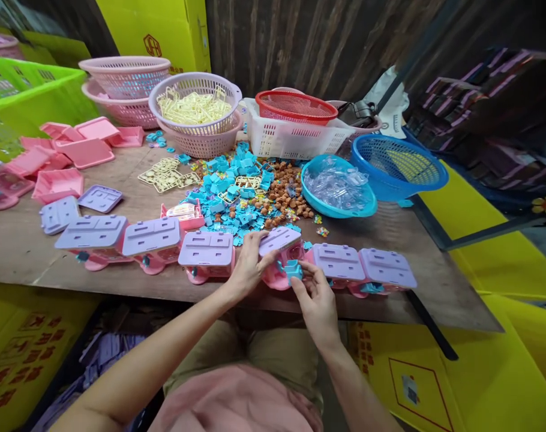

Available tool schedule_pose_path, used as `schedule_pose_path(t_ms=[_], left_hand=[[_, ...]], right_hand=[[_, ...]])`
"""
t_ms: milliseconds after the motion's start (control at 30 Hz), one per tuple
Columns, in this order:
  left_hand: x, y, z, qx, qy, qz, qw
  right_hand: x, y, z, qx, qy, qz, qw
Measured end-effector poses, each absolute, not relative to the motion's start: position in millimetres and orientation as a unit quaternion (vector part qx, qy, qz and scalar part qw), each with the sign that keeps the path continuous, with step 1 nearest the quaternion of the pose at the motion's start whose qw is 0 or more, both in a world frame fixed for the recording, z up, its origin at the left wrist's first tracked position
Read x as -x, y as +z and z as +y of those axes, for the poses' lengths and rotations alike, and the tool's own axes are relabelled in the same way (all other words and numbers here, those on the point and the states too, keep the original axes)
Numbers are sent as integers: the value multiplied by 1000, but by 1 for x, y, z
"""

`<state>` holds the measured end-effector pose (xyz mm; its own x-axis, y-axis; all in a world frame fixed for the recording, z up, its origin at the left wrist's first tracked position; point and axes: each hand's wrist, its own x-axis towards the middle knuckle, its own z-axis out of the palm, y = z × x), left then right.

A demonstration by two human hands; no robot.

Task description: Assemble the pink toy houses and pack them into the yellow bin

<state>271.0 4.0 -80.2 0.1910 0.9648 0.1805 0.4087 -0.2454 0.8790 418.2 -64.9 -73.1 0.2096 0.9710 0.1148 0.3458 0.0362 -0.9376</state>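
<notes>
My left hand point(249, 267) grips the left side of a small pink toy box with a purple lid point(279, 240), which stands tilted near the table's front edge. Between the thumb and fingers of my right hand point(317, 303) is a small blue plastic piece point(293, 270), held against the front of that box. Similar purple-lidded toy boxes line up on both sides: one point(206, 249) just left of my left hand, another point(337, 263) right of my right hand. Behind my hands lies a heap of loose blue plastic parts point(243, 210).
Brown pieces point(291, 186) lie beside the blue heap. A turquoise bowl point(372, 204) holds clear parts. Baskets stand behind: a purple one point(153, 99) with cream frames, a white one point(295, 141), a blue one point(399, 186). Pink trays point(90, 153) are piled at left; yellow cartons point(480, 360) stand below.
</notes>
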Motion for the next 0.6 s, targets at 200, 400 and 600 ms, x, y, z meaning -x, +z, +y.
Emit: schedule_pose_path(t_ms=[200, 400, 600], left_hand=[[-276, -93, -4, -614, 471, 471, 424], [-278, -102, -2, -581, 494, 440, 475], [-275, -107, -1, -576, 490, 413, 507]], right_hand=[[-397, -74, -55, 592, 165, -613, 497], [-387, -85, -49, 568, -8, -653, 501], [-387, -93, -43, 549, -52, -667, 500]])
